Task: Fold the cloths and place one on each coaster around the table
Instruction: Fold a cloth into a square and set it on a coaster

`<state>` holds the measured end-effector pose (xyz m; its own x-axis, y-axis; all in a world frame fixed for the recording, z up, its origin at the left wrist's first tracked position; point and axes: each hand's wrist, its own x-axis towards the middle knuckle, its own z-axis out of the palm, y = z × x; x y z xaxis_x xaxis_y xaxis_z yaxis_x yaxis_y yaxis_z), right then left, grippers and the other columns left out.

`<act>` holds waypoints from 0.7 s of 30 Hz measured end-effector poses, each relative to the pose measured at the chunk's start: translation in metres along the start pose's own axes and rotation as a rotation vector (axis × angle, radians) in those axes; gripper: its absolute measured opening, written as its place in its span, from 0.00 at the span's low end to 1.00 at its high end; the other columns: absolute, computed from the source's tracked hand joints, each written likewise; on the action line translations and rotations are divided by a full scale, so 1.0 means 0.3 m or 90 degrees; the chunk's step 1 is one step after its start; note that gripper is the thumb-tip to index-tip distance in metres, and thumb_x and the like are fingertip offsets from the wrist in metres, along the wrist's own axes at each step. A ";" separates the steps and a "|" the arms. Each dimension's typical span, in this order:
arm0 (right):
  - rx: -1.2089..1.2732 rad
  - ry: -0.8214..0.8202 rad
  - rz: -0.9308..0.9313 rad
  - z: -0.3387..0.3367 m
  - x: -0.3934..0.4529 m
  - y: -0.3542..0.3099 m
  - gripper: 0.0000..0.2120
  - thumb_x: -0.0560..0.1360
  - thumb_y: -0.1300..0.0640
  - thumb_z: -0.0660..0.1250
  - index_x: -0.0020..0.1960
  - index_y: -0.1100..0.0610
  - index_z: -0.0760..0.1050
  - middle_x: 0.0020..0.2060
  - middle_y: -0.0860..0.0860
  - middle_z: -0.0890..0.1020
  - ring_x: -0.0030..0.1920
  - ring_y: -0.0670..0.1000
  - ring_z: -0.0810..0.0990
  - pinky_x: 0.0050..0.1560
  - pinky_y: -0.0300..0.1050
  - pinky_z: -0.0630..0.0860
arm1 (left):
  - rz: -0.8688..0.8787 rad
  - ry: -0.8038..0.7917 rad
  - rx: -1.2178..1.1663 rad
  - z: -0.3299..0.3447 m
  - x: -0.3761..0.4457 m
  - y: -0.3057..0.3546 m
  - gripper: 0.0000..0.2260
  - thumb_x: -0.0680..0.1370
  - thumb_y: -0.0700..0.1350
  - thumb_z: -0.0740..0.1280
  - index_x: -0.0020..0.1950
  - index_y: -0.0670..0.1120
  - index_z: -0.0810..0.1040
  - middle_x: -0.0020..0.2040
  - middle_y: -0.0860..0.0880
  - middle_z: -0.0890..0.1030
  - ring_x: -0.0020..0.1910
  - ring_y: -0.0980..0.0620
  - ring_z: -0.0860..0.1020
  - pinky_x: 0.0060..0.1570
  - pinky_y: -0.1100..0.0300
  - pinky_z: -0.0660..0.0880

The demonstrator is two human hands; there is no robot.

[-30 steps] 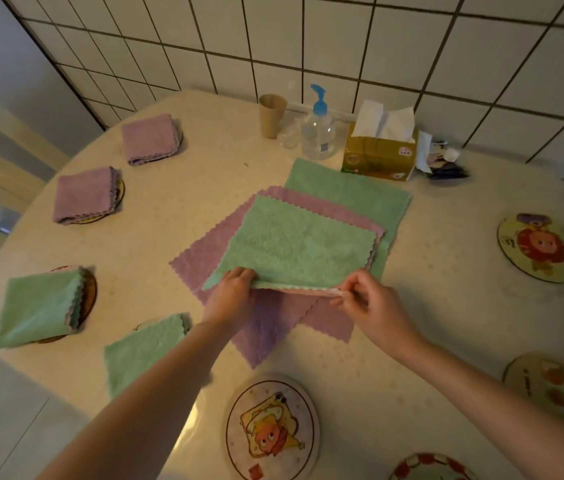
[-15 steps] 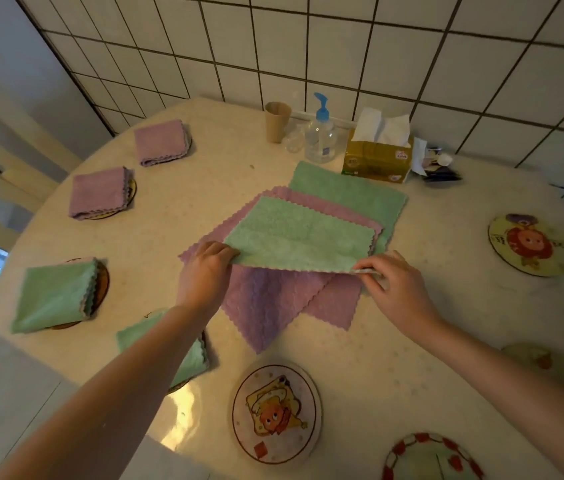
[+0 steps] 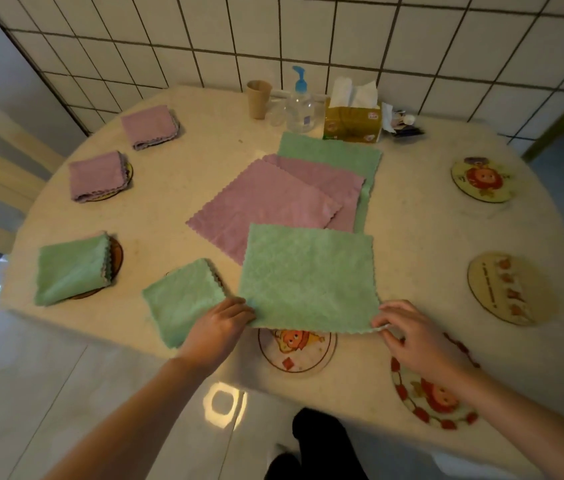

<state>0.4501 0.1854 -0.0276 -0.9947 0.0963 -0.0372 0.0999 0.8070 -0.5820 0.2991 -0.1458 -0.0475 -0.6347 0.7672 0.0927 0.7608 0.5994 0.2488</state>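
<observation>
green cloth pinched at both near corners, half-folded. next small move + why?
Probably fold it in half again: both hands, left hand and right hand, pinch the green cloth, still wider than the cartoon coaster beneath its near edge.

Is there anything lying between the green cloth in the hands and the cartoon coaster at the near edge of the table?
Nothing visible does. The green cloth, pinched by the left hand and right hand, hangs right over the cartoon coaster, whose visible part is bare.
</observation>
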 end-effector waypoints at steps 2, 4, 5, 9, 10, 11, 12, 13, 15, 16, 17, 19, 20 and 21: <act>-0.006 -0.010 0.022 0.038 -0.084 -0.006 0.07 0.72 0.63 0.69 0.46 0.52 0.80 0.55 0.45 0.75 0.53 0.42 0.76 0.51 0.40 0.73 | 0.028 0.006 -0.005 0.015 -0.064 0.029 0.16 0.75 0.48 0.58 0.47 0.47 0.85 0.47 0.52 0.85 0.52 0.51 0.82 0.48 0.62 0.78; -0.015 -0.018 0.039 0.070 -0.152 -0.006 0.07 0.71 0.64 0.69 0.45 0.52 0.79 0.56 0.45 0.75 0.56 0.42 0.74 0.53 0.39 0.70 | 0.059 -0.005 -0.014 0.023 -0.116 0.054 0.15 0.74 0.48 0.58 0.46 0.48 0.85 0.46 0.53 0.85 0.51 0.52 0.82 0.48 0.62 0.78; -0.015 -0.027 0.042 0.082 -0.181 -0.005 0.07 0.71 0.64 0.69 0.45 0.52 0.79 0.56 0.46 0.75 0.57 0.42 0.73 0.54 0.39 0.69 | 0.076 -0.017 -0.024 0.024 -0.137 0.064 0.15 0.74 0.48 0.58 0.45 0.48 0.85 0.46 0.53 0.85 0.51 0.52 0.82 0.47 0.63 0.78; 0.012 -0.053 0.060 0.105 -0.286 -0.018 0.06 0.72 0.63 0.68 0.43 0.52 0.76 0.51 0.47 0.77 0.52 0.44 0.77 0.50 0.44 0.75 | 0.052 -0.087 -0.100 0.041 -0.219 0.089 0.15 0.72 0.49 0.59 0.50 0.49 0.83 0.51 0.54 0.83 0.58 0.54 0.78 0.51 0.63 0.77; 0.022 -0.050 0.066 0.105 -0.299 -0.021 0.07 0.72 0.63 0.68 0.42 0.52 0.75 0.47 0.47 0.77 0.49 0.44 0.77 0.47 0.45 0.76 | 0.018 -0.110 -0.142 0.043 -0.229 0.092 0.16 0.71 0.51 0.59 0.51 0.48 0.82 0.53 0.53 0.82 0.59 0.55 0.76 0.53 0.62 0.77; 0.035 -0.044 0.074 0.104 -0.306 -0.023 0.09 0.71 0.64 0.68 0.41 0.50 0.74 0.44 0.46 0.77 0.45 0.43 0.77 0.44 0.45 0.76 | -0.024 -0.140 -0.189 0.036 -0.230 0.098 0.17 0.71 0.51 0.59 0.52 0.47 0.82 0.54 0.52 0.82 0.59 0.55 0.76 0.55 0.61 0.76; 0.049 -0.041 0.090 0.101 -0.306 -0.025 0.10 0.71 0.64 0.69 0.41 0.49 0.73 0.40 0.44 0.77 0.42 0.43 0.77 0.41 0.44 0.76 | -0.072 -0.166 -0.234 0.030 -0.224 0.101 0.18 0.70 0.52 0.60 0.52 0.47 0.81 0.53 0.51 0.81 0.56 0.55 0.77 0.55 0.61 0.75; 0.062 -0.035 0.106 0.096 -0.300 -0.028 0.10 0.71 0.63 0.69 0.40 0.48 0.74 0.37 0.43 0.78 0.40 0.43 0.77 0.39 0.42 0.76 | -0.121 -0.189 -0.274 0.020 -0.212 0.103 0.17 0.69 0.51 0.61 0.51 0.47 0.82 0.51 0.52 0.81 0.51 0.56 0.77 0.52 0.62 0.74; 0.103 -0.015 0.146 0.077 -0.270 -0.035 0.08 0.73 0.62 0.69 0.40 0.50 0.76 0.33 0.44 0.79 0.36 0.44 0.78 0.34 0.36 0.72 | -0.205 -0.192 -0.346 0.007 -0.177 0.098 0.13 0.67 0.51 0.63 0.46 0.50 0.82 0.41 0.55 0.81 0.41 0.59 0.77 0.42 0.64 0.72; 0.129 -0.001 0.170 0.063 -0.241 -0.032 0.06 0.73 0.62 0.68 0.40 0.52 0.77 0.33 0.45 0.79 0.35 0.45 0.78 0.33 0.35 0.70 | -0.241 -0.169 -0.377 0.012 -0.145 0.087 0.09 0.66 0.51 0.64 0.41 0.52 0.82 0.35 0.55 0.80 0.36 0.59 0.75 0.38 0.62 0.69; 0.151 0.014 0.193 0.054 -0.221 -0.041 0.05 0.74 0.61 0.67 0.41 0.53 0.78 0.32 0.46 0.80 0.34 0.45 0.77 0.32 0.35 0.69 | -0.279 -0.145 -0.410 0.009 -0.128 0.079 0.04 0.68 0.49 0.65 0.38 0.52 0.80 0.31 0.55 0.77 0.31 0.59 0.72 0.35 0.61 0.67; 0.195 0.045 0.232 0.039 -0.162 -0.049 0.04 0.75 0.59 0.66 0.42 0.55 0.78 0.32 0.47 0.80 0.31 0.43 0.76 0.30 0.36 0.68 | -0.349 -0.095 -0.481 0.004 -0.077 0.064 0.07 0.72 0.42 0.69 0.35 0.52 0.78 0.28 0.54 0.73 0.29 0.58 0.68 0.33 0.59 0.64; 0.213 0.058 0.243 0.034 -0.122 -0.039 0.04 0.75 0.58 0.66 0.42 0.54 0.78 0.32 0.48 0.80 0.29 0.42 0.74 0.30 0.37 0.66 | -0.388 -0.066 -0.505 0.010 -0.039 0.055 0.10 0.74 0.39 0.69 0.34 0.51 0.76 0.27 0.54 0.71 0.29 0.57 0.67 0.32 0.59 0.63; 0.226 0.066 0.254 0.029 -0.082 -0.029 0.04 0.76 0.58 0.66 0.42 0.54 0.78 0.32 0.50 0.80 0.28 0.42 0.72 0.30 0.37 0.65 | -0.427 -0.041 -0.526 0.016 0.000 0.047 0.11 0.75 0.39 0.70 0.34 0.48 0.75 0.27 0.54 0.70 0.29 0.56 0.66 0.32 0.58 0.63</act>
<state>0.4734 0.1710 -0.0289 -0.8715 0.4266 -0.2417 0.4369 0.4517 -0.7779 0.3105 -0.1363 -0.0487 -0.8629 0.3633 -0.3512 -0.0844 0.5816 0.8091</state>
